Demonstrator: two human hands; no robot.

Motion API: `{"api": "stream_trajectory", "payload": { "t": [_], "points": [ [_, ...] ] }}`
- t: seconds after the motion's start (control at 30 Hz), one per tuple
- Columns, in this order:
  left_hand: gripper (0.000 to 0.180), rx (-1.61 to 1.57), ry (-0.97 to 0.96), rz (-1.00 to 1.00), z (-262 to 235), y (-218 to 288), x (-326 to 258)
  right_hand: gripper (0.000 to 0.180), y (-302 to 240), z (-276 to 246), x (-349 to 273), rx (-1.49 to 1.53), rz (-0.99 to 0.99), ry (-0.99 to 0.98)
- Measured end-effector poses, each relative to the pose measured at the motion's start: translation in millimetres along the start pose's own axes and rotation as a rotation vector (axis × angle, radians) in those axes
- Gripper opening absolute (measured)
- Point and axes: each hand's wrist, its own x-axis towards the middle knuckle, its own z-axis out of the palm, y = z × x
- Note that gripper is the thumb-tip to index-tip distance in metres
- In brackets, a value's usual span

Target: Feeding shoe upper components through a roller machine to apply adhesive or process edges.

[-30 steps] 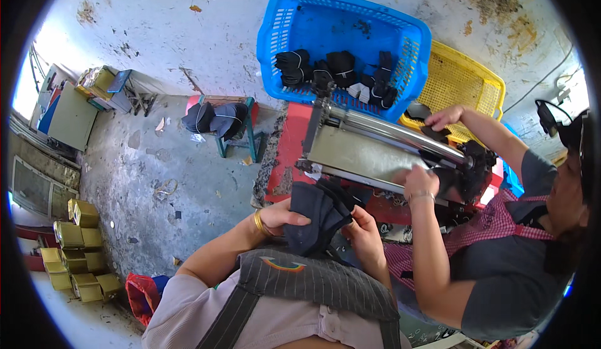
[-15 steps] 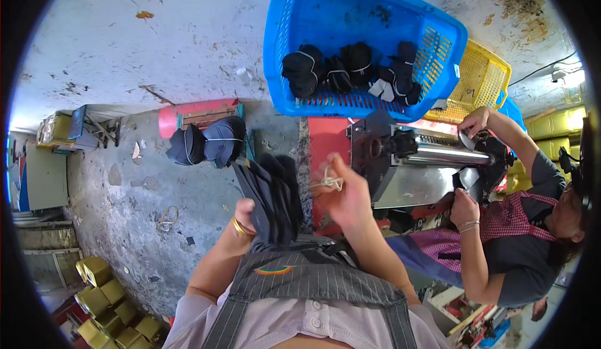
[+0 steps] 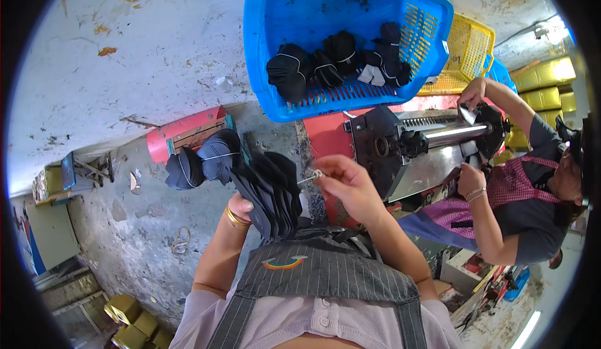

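Note:
My left hand (image 3: pixel 241 206) grips a fanned stack of dark fabric pieces (image 3: pixel 269 189) from below; a gold bangle sits on that wrist. My right hand (image 3: pixel 344 183) is closed beside the stack, pinching a small thin metal ring or clip (image 3: pixel 313 175) between its fingertips, close to the stack's right edge. Two tied bundles of the same dark pieces (image 3: pixel 203 161) rest on a red stool (image 3: pixel 181 133) just left of the stack.
A blue plastic basket (image 3: pixel 269 48) holds several dark bundles (image 3: pixel 338 61). Behind it sits a yellow basket (image 3: pixel 466 55). A grey roller machine (image 3: pixel 416 145) stands on a red stand at right, where another person (image 3: pixel 526 192) has both hands on it.
The view has swung, bringing the blue basket closer overhead. My right hand has come off the fabric stack and now pinches the small metal piece beside it. My left hand keeps the stack.

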Motion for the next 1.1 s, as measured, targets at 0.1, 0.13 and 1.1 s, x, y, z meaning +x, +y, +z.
{"api": "stream_trajectory", "payload": {
  "t": [0.1, 0.13, 1.1],
  "points": [
    [0.086, 0.032, -0.111, -0.011, -1, -1, 4, 0.027, -5, 6, 0, 0.278, -0.001, 0.091],
    [0.085, -0.026, -0.129, -0.014, -6, -3, 6, 0.022, 2, 6, 0, -0.024, -0.094, 0.164],
    [0.088, -0.215, -0.297, -0.165, 52, 2, 40, 0.035, -7, 6, -31, 0.392, -0.205, 0.001]
  ]
}}
